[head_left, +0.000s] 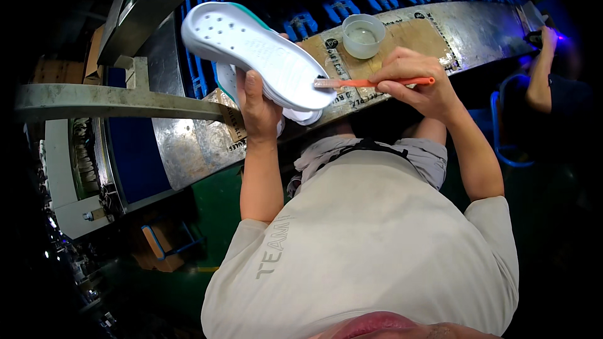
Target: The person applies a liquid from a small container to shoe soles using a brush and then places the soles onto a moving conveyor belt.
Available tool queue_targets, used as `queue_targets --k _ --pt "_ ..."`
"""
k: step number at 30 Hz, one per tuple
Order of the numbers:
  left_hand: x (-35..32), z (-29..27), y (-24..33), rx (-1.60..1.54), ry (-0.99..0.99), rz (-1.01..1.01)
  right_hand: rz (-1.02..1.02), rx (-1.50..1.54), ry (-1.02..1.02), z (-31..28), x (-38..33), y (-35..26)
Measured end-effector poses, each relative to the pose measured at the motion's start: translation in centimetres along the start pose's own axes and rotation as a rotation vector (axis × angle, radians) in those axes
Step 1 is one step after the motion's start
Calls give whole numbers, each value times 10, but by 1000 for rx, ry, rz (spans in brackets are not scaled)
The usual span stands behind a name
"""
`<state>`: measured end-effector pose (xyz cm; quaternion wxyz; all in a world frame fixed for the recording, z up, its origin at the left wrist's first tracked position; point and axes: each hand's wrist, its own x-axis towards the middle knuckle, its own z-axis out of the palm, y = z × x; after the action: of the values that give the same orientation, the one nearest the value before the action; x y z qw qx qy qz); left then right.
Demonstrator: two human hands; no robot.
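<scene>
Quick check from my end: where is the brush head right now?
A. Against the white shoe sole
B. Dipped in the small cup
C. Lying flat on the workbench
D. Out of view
A. The orange-handled brush in the right hand has its bristle end on the edge of the white shoe sole held up by the left hand; the small cup sits apart, behind it.

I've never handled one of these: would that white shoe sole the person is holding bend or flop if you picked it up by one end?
Probably fairly stiff: the white shoe sole juts out straight past the left hand, which grips only its lower edge. It looks light, since one hand keeps it aloft. It likely yields little under the orange brush held in the right hand.
</scene>
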<state>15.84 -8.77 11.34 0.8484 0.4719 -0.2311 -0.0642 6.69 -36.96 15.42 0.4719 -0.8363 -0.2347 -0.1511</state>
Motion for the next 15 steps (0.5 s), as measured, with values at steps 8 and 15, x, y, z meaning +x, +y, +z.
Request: queue_targets --k 8,15 --pt "7 3 -27 310 40 121 505 595 173 35 -16 -33" --pt "-6 11 -40 385 39 47 553 955 445 56 -1 -23"
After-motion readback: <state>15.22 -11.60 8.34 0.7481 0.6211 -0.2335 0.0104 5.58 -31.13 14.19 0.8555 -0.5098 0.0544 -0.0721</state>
